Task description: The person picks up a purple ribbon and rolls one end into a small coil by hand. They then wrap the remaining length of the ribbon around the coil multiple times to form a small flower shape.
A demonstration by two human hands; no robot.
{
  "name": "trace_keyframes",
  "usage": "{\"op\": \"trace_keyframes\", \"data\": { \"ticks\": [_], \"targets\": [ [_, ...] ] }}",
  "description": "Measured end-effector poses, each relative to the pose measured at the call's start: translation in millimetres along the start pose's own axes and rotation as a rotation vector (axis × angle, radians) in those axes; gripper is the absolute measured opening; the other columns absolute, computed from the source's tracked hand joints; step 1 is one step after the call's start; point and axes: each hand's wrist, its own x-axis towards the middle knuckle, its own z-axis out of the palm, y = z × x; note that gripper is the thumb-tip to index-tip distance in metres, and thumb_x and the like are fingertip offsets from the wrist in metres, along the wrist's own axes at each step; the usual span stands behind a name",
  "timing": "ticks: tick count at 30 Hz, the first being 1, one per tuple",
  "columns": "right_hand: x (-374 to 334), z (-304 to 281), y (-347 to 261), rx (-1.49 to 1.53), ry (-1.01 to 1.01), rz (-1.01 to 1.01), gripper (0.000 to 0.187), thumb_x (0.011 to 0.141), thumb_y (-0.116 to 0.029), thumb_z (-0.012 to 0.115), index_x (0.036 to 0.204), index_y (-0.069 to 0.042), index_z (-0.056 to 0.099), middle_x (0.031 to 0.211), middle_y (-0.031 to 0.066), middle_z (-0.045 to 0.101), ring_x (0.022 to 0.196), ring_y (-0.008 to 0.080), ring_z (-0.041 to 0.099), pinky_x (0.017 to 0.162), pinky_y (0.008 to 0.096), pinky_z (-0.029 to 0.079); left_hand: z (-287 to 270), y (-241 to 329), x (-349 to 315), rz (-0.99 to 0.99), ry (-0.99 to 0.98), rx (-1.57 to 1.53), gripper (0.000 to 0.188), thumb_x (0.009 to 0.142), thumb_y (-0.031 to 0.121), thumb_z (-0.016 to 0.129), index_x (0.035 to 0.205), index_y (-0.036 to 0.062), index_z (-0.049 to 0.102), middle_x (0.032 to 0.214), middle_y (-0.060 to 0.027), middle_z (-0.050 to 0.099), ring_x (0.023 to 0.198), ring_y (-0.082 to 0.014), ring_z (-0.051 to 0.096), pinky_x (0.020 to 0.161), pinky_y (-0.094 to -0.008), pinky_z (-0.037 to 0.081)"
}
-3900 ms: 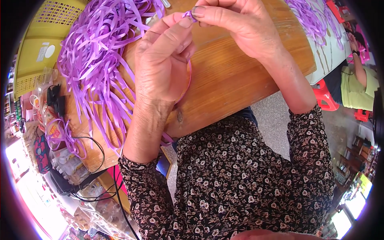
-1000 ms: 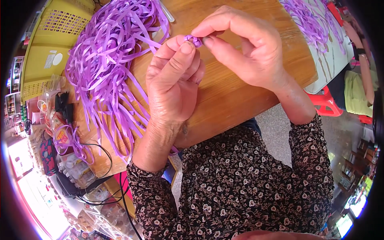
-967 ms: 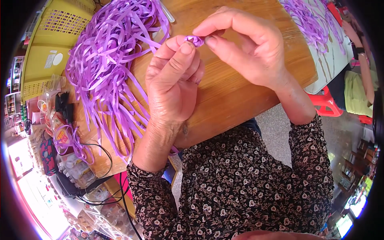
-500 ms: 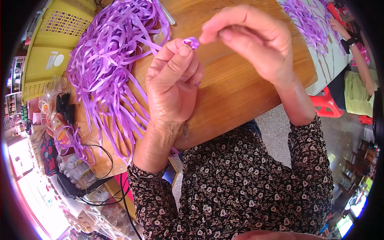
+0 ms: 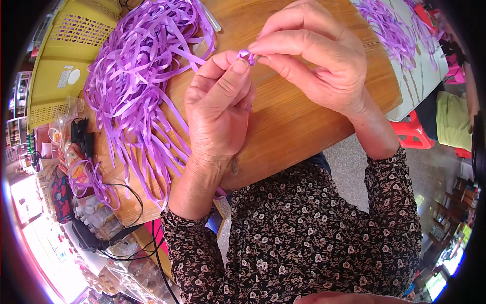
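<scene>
Between thumb and forefinger, my left hand (image 5: 217,104) pinches a small loop of purple ribbon (image 5: 245,54) above the table. From the right, my right hand (image 5: 321,58) meets the same loop, its thumb and forefinger tips closed on the loop's right side. The other fingers of the right hand curve above. Left of my left hand lies a big tangled heap of purple ribbon (image 5: 147,66), with strands trailing toward the table's near edge. How the rest of the held ribbon runs inside my left fist is hidden.
A yellow basket (image 5: 43,104) stands at the left of the wooden table (image 5: 298,119). Beside it are plastic bags (image 5: 96,215) and black cables. To the right, a white table (image 5: 417,91) bears more purple ribbon, with a red stool (image 5: 412,134) below and another person (image 5: 455,119) nearby.
My right hand has come in from just right of the loop, and its fingertips now grip it. The left hand has barely moved. The other person's hand has left the ribbon at the right.
</scene>
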Motion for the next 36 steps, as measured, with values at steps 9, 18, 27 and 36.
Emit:
{"op": "trace_keyframes", "data": {
  "ticks": [9, 18, 27, 36],
  "targets": [
    [4, 6, 24, 0.045, -0.055, 0.015, 0.017, 0.072, -0.002, 0.071, 0.088, -0.004, 0.068, 0.081, 0.0053, 0.059, 0.071, 0.0205, 0.055, 0.061, 0.0278, 0.044, -1, -1, 0, -0.012, -0.035, -0.048, 0.006, 0.087, 0.008, 0.055, 0.091, 0.0034, 0.057, 0.064, 0.0067, 0.038, 0.053, -0.0049, 0.028, 0.05, -0.0211, 0.023],
    [12, 19, 70, -0.213, 0.171, -0.979, 0.014, 0.073, -0.001, 0.07, 0.086, -0.004, 0.066, 0.08, 0.0057, 0.058, 0.069, 0.0209, 0.055, 0.058, 0.0282, 0.044, -5, 0, 3, -0.058, -0.069, -0.008, 0.01, 0.087, 0.009, 0.057, 0.094, 0.0027, 0.058, 0.067, 0.0057, 0.044, 0.053, -0.0046, 0.028, 0.048, -0.0206, 0.022],
    [0, 2, 18, 0.21, -0.091, 0.126, 0.013, 0.071, 0.003, 0.068, 0.081, -0.004, 0.063, 0.079, 0.0065, 0.06, 0.071, 0.0202, 0.058, 0.061, 0.027, 0.044, -2, 3, 0, -0.012, -0.031, 0.104, 0.013, 0.087, 0.009, 0.057, 0.098, 0.0016, 0.06, 0.065, 0.0065, 0.044, 0.052, -0.0041, 0.027, 0.048, -0.0208, 0.021],
    [-2, 18, 71, 0.259, 0.065, -0.539, 0.006, 0.076, 0.0, 0.065, 0.08, -0.003, 0.062, 0.079, 0.0071, 0.061, 0.074, 0.019, 0.059, 0.066, 0.0261, 0.045, -1, 7, 0, 0.0, 0.075, 0.222, 0.012, 0.086, 0.01, 0.06, 0.093, 0.0011, 0.062, 0.06, 0.0075, 0.04, 0.049, -0.0034, 0.025, 0.046, -0.0207, 0.02]
  ]
}}
